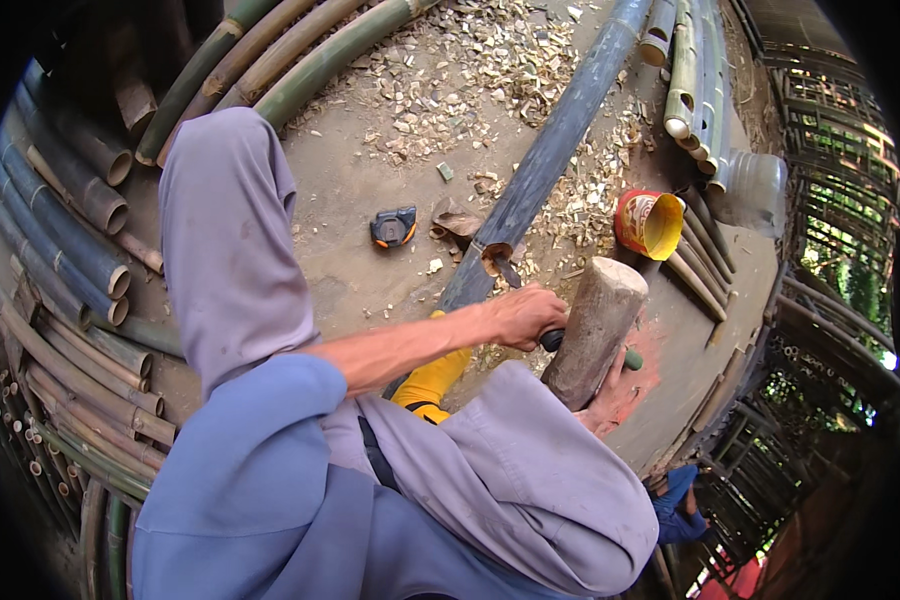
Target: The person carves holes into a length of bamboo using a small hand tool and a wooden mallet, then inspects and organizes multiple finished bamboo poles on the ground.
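Note:
My left hand [525, 317] is closed around a black handle [551, 340]; the rest of that tool is hidden behind an upright, thick wooden log [598, 330]. Beyond my raised right knee, my right hand [604, 400] shows only in part beside the log's lower end, most of its fingers covered. Close to it is the rounded end of a green object [633, 359]. A dark bamboo pole [560, 140] lies on the ground ahead, with an opening cut near its close end, by my yellow-covered foot [435, 378].
A tape measure [394, 228] lies left of the pole. Pale wood chips [440, 100] litter the ground. A red and yellow tub [650, 224] lies tipped beyond the log. Bamboo poles [70, 220] are stacked at left, with cut lengths [682, 90] at far right. Another person [678, 505] is at lower right.

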Available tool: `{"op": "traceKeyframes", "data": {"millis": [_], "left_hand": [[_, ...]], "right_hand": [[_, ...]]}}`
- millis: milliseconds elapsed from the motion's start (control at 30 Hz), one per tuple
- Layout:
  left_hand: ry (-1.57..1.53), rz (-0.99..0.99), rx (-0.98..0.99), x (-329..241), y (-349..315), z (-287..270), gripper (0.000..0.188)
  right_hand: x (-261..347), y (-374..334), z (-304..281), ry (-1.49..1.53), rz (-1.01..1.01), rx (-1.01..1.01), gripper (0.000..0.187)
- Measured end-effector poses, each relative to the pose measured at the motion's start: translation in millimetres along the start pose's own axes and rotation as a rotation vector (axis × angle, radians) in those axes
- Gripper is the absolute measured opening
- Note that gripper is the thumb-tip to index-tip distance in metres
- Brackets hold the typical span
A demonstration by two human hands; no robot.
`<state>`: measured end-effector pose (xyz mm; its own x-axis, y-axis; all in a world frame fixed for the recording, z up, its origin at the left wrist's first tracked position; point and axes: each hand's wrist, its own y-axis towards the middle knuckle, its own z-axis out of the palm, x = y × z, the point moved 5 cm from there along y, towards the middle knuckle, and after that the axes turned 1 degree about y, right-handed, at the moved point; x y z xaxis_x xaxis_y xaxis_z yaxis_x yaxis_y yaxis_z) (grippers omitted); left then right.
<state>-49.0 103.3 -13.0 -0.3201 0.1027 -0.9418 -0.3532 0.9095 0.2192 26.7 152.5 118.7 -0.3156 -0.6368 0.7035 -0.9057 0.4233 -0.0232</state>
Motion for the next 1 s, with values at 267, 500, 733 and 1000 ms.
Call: {"op": "traceKeyframes", "data": {"millis": [267,500,733,1000], "left_hand": [[-0.119,-0.058,-0.972,-4.9,-18.9,-16.8,0.032],[0.054,-0.034,0.120,11.4,15.4,9.3,0.019],[0.310,0.157,-0.043,14.6,-29.5,35.7,0.023],[-0.025,0.443,-0.085,-74.2,3.0,30.4,0.039]], "right_hand": [[-9.2,-5.6,-2.2,-0.016,0.015,-0.014,0.066],[-11.3,-15.2,-9.2,-0.019,0.082,-0.041,0.058],[-47.7,-59.9,-9.3,0.145,0.279,-0.142,0.049],[-119.2,-111.1,31.9,0.655,0.597,-0.236,0.040]]}}
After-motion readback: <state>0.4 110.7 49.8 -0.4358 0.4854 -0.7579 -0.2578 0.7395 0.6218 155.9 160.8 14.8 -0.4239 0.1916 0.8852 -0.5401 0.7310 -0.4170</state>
